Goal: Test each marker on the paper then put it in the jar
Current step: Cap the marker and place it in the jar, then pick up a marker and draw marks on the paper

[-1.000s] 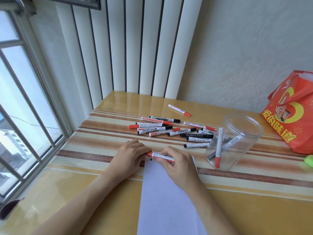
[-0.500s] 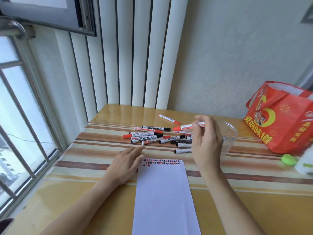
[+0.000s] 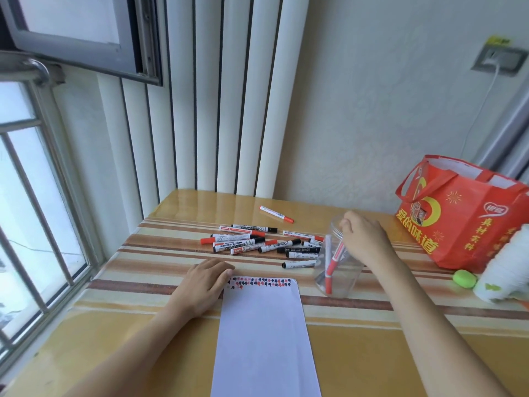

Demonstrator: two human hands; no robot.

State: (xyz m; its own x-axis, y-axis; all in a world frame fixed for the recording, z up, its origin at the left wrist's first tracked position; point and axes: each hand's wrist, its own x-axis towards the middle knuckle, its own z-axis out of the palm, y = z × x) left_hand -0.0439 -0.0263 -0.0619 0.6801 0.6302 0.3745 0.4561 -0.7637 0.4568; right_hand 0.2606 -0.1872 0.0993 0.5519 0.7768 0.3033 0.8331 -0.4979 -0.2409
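Observation:
A white paper [image 3: 263, 333] lies in front of me, with a row of red and black test marks along its top edge. My left hand [image 3: 203, 285] rests flat on the paper's top left corner. To the right stands a clear plastic jar [image 3: 345, 285], tilted a little. My right hand [image 3: 363, 239] hovers at its mouth with loosely curled fingers and nothing in it. A red marker [image 3: 333, 262] stands inside the jar just below that hand, beside others. Several red and black markers [image 3: 257, 245] lie loose behind the paper. One red marker [image 3: 276, 214] lies apart, farther back.
A red shopping bag [image 3: 463, 219] stands at the right, against the wall. A green round object [image 3: 464, 278] and a white stack of cups [image 3: 506, 270] sit near the right edge. A barred window runs along the table's left side.
My right hand carried the red marker from the paper up to the jar and let it drop in. My left hand let go of it and settled flat on the paper's corner.

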